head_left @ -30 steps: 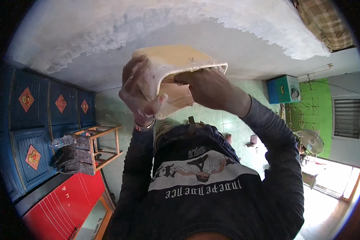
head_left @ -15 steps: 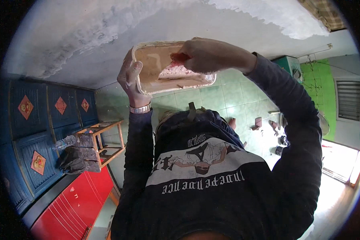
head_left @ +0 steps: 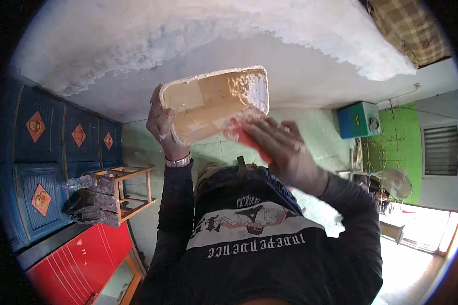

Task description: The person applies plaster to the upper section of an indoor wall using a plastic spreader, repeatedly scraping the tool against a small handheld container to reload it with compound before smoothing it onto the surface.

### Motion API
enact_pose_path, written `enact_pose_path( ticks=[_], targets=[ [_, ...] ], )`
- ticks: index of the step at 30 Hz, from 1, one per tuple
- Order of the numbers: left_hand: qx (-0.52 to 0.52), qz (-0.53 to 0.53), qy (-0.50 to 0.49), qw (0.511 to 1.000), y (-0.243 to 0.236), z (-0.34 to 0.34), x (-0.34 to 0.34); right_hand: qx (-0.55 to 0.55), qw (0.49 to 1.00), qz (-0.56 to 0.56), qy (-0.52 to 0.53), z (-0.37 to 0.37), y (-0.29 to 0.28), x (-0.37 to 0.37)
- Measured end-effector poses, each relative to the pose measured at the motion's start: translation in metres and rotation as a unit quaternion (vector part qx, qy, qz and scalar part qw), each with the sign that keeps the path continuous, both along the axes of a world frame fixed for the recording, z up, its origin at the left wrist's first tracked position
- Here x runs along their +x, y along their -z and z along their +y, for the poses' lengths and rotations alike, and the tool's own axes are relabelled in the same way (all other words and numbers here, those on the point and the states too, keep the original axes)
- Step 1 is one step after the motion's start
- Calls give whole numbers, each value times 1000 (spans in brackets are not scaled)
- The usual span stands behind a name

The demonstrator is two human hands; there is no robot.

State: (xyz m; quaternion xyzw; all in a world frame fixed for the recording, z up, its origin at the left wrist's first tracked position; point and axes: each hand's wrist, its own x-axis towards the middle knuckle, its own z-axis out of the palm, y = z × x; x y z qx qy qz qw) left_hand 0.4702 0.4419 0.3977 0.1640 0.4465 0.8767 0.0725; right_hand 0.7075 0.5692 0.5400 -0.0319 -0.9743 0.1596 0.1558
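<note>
My left hand (head_left: 162, 123) grips the left end of a rectangular plastic tub (head_left: 196, 104), thumb over the rim and fingers behind it. Pale putty crusts the rim, and wet putty (head_left: 242, 86) clings inside at the right end. In my right hand (head_left: 289, 151) is a red scraper (head_left: 254, 141), slightly blurred by motion. Its putty-smeared edge lies at the tub's lower right rim; whether it touches cannot be made out.
Ahead stands a grey wall (head_left: 203, 61) with a rough white putty band (head_left: 158, 38) across it. On the left are blue cabinet doors (head_left: 40, 127), a wooden stool (head_left: 118, 193) bearing a dark bag and clear bottle, and a red panel (head_left: 81, 264). A teal box (head_left: 359, 120) is at right.
My right hand has drawn the red scraper out of the tub, down and to the right. The tub has tilted, its right end now higher.
</note>
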Motion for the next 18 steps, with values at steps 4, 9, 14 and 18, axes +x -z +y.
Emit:
enact_pose_path(
  ticks=[4, 9, 14, 18],
  targets=[
    [64, -38, 14, 997, 1, -6, -5, 22, 999, 43, -1, -10, 13, 11],
    [66, -59, 54, 995, -5, -9, -9, 46, 997, 52, -44, 3, 1, 26],
    [-18, 97, -23, 995, -27, -3, 10, -98, 988, 113, 28, 20, -21, 32],
    [-21, 151, -42, 987, -28, -6, 15, -181, 978, 62, 85, 39, -26, 7]
  ],
)
